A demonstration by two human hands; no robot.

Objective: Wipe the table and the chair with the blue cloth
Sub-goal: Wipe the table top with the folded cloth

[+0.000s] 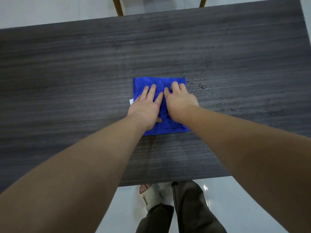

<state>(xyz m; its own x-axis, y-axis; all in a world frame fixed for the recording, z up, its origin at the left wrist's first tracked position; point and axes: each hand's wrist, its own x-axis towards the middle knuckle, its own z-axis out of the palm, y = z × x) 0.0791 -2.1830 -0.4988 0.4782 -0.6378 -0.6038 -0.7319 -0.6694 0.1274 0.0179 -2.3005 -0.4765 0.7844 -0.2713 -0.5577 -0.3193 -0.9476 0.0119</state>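
Observation:
A folded blue cloth lies flat near the middle of the dark wood-grain table. My left hand presses on the cloth's left half with straight, spread fingers. On the right half rests my right hand, its fingers bent down onto the fabric near the far edge. Both hands cover much of the cloth. Two wooden legs of the chair show beyond the table's far edge.
Water droplets are scattered on the table to the right of the cloth, and a damp streak runs toward the near edge. The pale tiled floor and my legs and a sandalled foot lie below the near edge.

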